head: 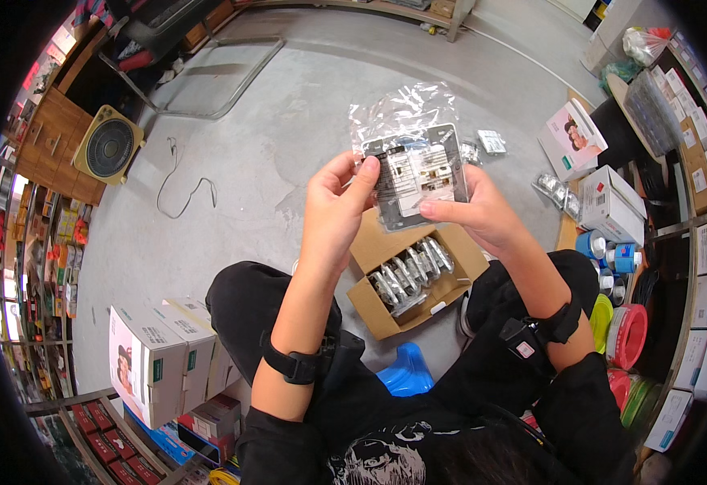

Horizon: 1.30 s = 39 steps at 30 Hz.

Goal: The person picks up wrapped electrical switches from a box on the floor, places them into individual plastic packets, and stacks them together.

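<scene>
Between my two hands is a wall socket panel [417, 176] in a clear plastic bag [405, 106], its back with terminals and printed writing turned up. My left hand [341, 197] pinches the panel's left edge, thumb on top. At the lower right edge my right hand [478, 209] grips it, its thumb lying across the bag. Below them, an open cardboard box [381, 318] stands on the floor between my legs. Several bagged panels [411, 270] stand on edge in a row inside it. Beyond my right hand a small bagged part [491, 142] lies on the floor.
White cartons [165, 357] stand at my left, others [613, 203] at my right by blue cans [623, 257] and wire coils [626, 336]. A blue plastic stool [407, 370] shows between my legs. A box fan [110, 145], a cable [187, 209] and a chair frame [226, 112] are ahead left.
</scene>
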Each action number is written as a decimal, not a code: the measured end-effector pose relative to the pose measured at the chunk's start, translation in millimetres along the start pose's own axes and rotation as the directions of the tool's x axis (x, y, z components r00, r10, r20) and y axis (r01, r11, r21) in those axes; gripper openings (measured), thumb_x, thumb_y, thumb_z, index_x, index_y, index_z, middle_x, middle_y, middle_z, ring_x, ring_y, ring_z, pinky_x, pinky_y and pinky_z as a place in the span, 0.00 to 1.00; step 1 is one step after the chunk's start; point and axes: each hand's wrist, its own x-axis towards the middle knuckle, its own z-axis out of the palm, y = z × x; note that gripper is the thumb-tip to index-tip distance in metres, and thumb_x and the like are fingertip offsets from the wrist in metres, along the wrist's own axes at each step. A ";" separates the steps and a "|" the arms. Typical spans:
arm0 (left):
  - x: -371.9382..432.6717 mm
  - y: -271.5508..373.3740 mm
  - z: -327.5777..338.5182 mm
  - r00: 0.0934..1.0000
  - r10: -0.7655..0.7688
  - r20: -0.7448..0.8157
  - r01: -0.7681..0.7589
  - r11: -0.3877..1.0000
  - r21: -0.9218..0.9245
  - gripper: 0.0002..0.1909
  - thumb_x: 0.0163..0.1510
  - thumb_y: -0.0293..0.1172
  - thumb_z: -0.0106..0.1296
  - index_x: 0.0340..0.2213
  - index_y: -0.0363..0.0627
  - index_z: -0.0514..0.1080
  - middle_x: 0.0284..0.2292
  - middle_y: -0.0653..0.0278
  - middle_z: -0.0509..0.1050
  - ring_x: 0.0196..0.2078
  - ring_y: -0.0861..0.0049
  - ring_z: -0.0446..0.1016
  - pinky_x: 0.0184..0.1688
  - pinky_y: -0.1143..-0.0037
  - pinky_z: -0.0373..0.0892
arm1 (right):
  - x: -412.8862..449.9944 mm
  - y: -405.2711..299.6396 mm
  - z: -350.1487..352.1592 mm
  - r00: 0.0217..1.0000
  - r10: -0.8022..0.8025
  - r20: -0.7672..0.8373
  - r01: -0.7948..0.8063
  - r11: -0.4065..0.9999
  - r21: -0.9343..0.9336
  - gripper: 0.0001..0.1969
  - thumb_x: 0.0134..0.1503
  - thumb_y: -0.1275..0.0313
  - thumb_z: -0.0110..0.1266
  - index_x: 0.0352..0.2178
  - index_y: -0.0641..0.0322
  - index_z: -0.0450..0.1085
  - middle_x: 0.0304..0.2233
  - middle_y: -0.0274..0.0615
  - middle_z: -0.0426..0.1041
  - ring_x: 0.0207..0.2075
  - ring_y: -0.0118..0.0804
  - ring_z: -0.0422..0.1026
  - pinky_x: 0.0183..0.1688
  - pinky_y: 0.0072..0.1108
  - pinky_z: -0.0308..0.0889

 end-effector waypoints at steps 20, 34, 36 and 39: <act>-0.8 0.8 -0.9 1.000 0.001 -0.003 -0.001 1.000 -0.008 0.08 0.45 0.32 0.45 0.26 0.40 0.65 0.23 0.70 0.67 0.24 0.89 0.64 0.26 0.85 0.62 | 0.1 3.2 -1.7 1.000 -0.013 0.003 0.013 1.000 -0.029 0.17 0.35 0.77 0.55 0.31 0.68 0.62 0.29 0.39 0.67 0.30 0.24 0.66 0.35 0.15 0.60; -1.1 -5.1 -2.1 0.998 0.053 -0.035 -0.055 0.997 -0.048 0.07 0.46 0.26 0.43 0.29 0.37 0.65 0.25 0.65 0.68 0.24 0.85 0.66 0.26 0.84 0.64 | -1.0 1.1 0.9 0.999 -0.032 0.014 0.033 0.991 -0.127 0.20 0.34 0.78 0.56 0.32 0.68 0.61 0.30 0.38 0.67 0.32 0.25 0.65 0.36 0.16 0.60; -1.0 -4.4 -2.2 0.996 0.059 -0.066 -0.063 0.996 -0.059 0.07 0.46 0.25 0.43 0.29 0.37 0.65 0.25 0.65 0.68 0.24 0.85 0.66 0.26 0.84 0.64 | -0.5 -1.6 0.2 0.999 0.019 0.040 -0.012 0.988 -0.157 0.20 0.35 0.79 0.55 0.34 0.68 0.60 0.31 0.40 0.66 0.32 0.26 0.65 0.36 0.17 0.60; -0.9 -1.9 -4.3 0.993 0.008 -0.119 -0.017 0.997 -0.076 0.07 0.46 0.26 0.43 0.29 0.37 0.65 0.25 0.67 0.68 0.25 0.85 0.66 0.26 0.84 0.65 | 0.0 -0.5 0.3 0.994 0.092 0.064 -0.081 0.984 -0.160 0.21 0.36 0.80 0.53 0.35 0.69 0.58 0.32 0.41 0.66 0.33 0.27 0.65 0.36 0.17 0.61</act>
